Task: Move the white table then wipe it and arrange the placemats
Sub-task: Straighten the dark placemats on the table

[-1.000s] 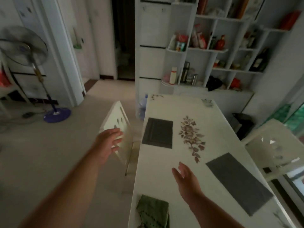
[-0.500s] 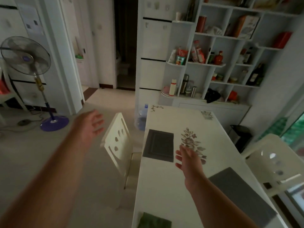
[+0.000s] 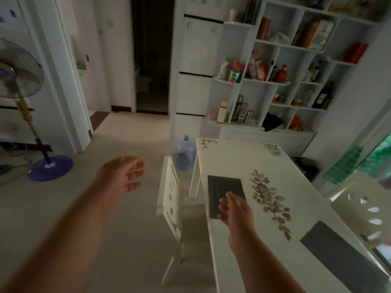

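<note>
The white table [image 3: 234,161] with a floral print runs from the lower right toward the shelf wall. Two dark grey placemats lie on it: one [image 3: 225,188] near its left edge, another [image 3: 338,252] toward the lower right. My right hand [image 3: 237,210] hovers open over the near part of the left placemat, holding nothing. My left hand [image 3: 121,179] is open in the air over the floor, left of the white chair [image 3: 171,210]. The green cloth is out of view.
The white chair is tucked at the table's left side, with a blue water jug [image 3: 183,154] behind it. A second white chair [image 3: 368,210] stands at the right. A pedestal fan [image 3: 49,168] stands at the far left. Stocked shelves [image 3: 275,81] back the table.
The view has tilted up, and the green cloth has left the frame. My left hand came off the chair back and swung left over the floor. My right hand moved forward over the left placemat.
</note>
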